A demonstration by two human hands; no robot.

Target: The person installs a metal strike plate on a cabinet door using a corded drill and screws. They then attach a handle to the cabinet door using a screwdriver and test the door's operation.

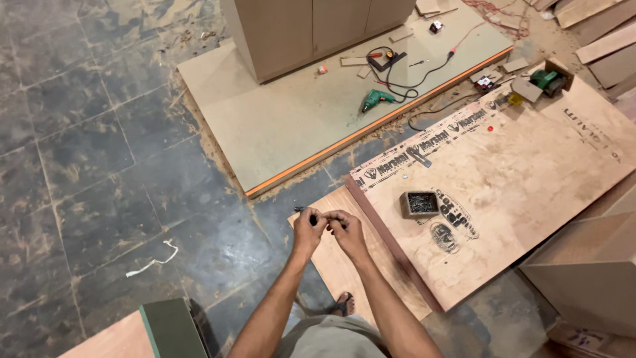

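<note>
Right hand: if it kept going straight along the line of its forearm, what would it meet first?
Probably the left hand: the right hand already touches it at the fingertips. Past that lies the plywood sheet's edge, then bare floor.

The box of screws (421, 203) sits on the plywood sheet (530, 166), apparently right of both hands (329, 225).
</note>
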